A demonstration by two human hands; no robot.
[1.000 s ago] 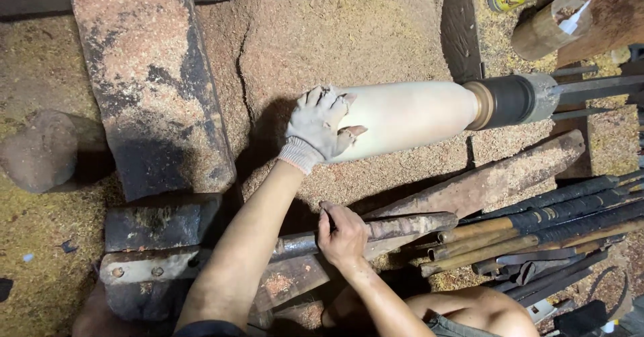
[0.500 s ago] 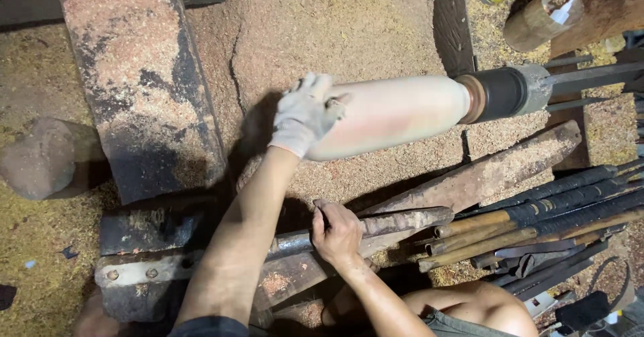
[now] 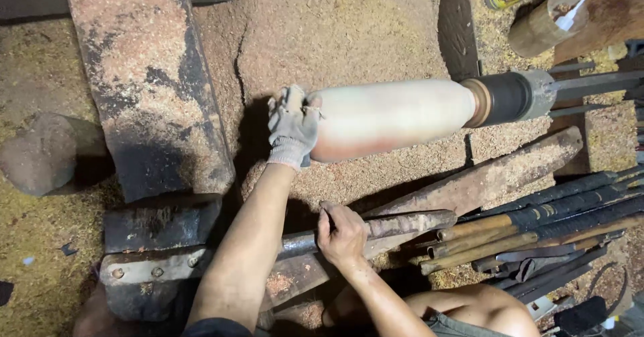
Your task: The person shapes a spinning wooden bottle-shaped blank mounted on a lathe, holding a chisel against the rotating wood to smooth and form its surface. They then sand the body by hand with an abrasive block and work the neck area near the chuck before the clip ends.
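Pale wood, blurred as if spinning, made up the blank (image 3: 392,119) mounted on the lathe, its right end held in the dark chuck (image 3: 506,97). Since a second ago the gloved left hand (image 3: 293,128) had slid further over the blank's free left end and now cupped it, fingers curled round the tip. The bare right hand (image 3: 342,233) had barely moved: it stayed closed on a metal bar (image 3: 376,231) lying across the rusty rest near the bench's front edge, though I could not tell how firmly. Sawdust (image 3: 335,35) covered the bed behind. Long-handled chisels (image 3: 537,223) lay bunched at the right edge, untouched. That shift suggested finishing by touch rather than cutting.
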